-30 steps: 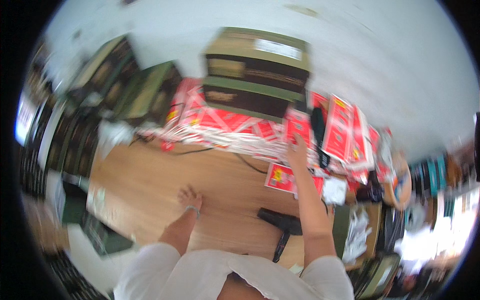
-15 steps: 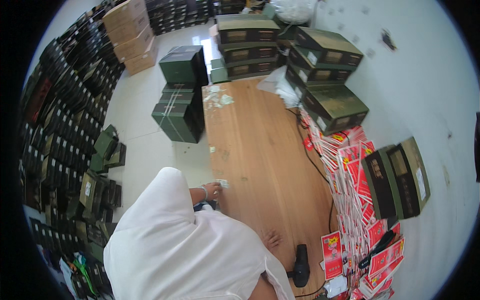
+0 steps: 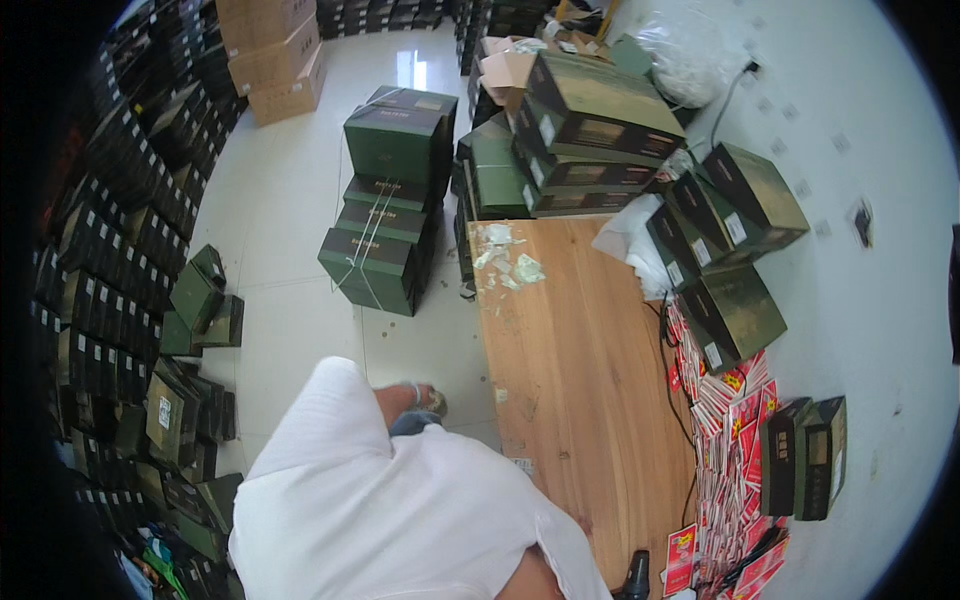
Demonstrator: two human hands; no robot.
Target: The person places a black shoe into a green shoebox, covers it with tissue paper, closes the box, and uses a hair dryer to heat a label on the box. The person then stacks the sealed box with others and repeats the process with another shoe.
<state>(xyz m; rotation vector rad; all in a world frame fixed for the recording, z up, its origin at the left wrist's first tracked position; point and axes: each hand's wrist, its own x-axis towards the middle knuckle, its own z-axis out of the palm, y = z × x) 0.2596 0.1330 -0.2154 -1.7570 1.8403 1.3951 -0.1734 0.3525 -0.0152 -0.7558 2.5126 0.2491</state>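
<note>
My left hand point(image 3: 430, 400) is over the floor, left of the wooden table point(image 3: 590, 350). Its fingers are curled round something small and greenish-brown that I cannot make out. A bracelet or watch circles that wrist. Of my right arm only a bit of forearm point(image 3: 535, 580) shows under the white sleeve; the hand itself is hidden. A small pale paper scrap point(image 3: 523, 465) sticks to the table's left edge, and torn paper pieces point(image 3: 510, 262) lie at its far left corner. Part of a black hair dryer point(image 3: 635, 577) shows at the bottom.
Green-black boxes point(image 3: 590, 110) are stacked beyond the table, with more boxes point(image 3: 735, 310) along its right side. Red-and-white printed cards point(image 3: 735, 450) heap up by the wall near a black cable point(image 3: 672, 385). Tied boxes point(image 3: 375, 245) stand on the floor point(image 3: 285, 330); box stacks line the left.
My left hand has left the table edge and is now over the floor. My right hand, flat on the table before, has gone out of sight. The whole view has shifted.
</note>
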